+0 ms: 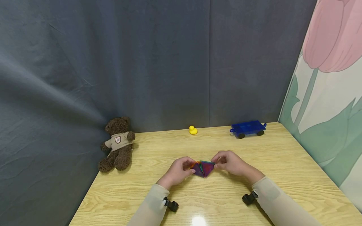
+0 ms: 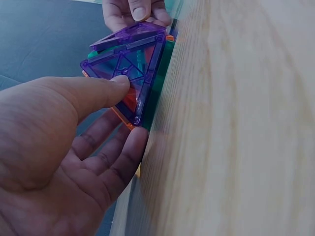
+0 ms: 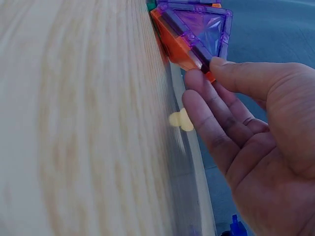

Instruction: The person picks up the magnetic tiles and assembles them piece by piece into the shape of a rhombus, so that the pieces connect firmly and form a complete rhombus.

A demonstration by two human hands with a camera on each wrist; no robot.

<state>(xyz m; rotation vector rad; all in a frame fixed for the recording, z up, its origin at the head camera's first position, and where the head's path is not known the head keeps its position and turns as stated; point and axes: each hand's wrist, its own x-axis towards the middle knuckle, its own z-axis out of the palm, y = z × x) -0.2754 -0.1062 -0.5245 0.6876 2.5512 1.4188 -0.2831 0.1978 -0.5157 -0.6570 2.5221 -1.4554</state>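
Observation:
Both hands hold a small cluster of see-through magnetic tiles just above or on the table at the front middle. My left hand (image 1: 177, 171) pinches its left side. In the left wrist view the thumb lies on a purple triangular tile (image 2: 142, 83), with the fingers under an orange edge. Green and orange tiles show through and behind the purple. At the other end, my right hand (image 1: 231, 161) pinches a corner of a second purple triangular tile (image 3: 199, 24) between thumb and fingertips. An orange tile (image 3: 174, 46) leans against that one, forming a peaked shape.
The wooden table (image 1: 135, 194) runs back to a dark curtain (image 1: 164, 62). A brown teddy bear (image 1: 123, 157) sits at the left edge. A yellow toy duck (image 1: 193, 130) and a blue wheeled toy car base (image 1: 248, 127) stand along the back. A flower-painted wall (image 1: 333, 125) borders the right.

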